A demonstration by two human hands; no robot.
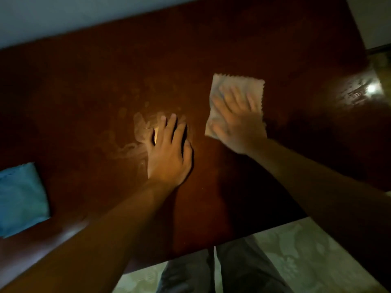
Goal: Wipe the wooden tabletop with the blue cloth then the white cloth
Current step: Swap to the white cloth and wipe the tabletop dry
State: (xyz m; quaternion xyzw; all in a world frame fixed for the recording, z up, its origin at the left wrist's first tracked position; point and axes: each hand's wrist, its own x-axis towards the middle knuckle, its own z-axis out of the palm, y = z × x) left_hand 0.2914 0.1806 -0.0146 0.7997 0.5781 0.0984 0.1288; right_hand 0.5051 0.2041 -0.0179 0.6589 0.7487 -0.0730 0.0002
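Observation:
The dark wooden tabletop point(84, 92) fills most of the view. My right hand point(237, 117) lies flat with fingers spread on the white cloth point(239, 82), pressing it onto the wood right of centre; the hand is blurred. My left hand point(169, 153) rests flat on the bare wood at the centre, fingers apart, holding nothing. Pale smear marks point(135, 127) show on the wood just left of that hand. The blue cloth point(21, 197) lies folded near the table's left front edge, apart from both hands.
A bright light reflection point(371, 88) glints on the table's right end. A pale wall point(63, 15) runs behind the table. Below the front edge are a patterned floor point(296, 246) and my grey trouser legs point(232, 271).

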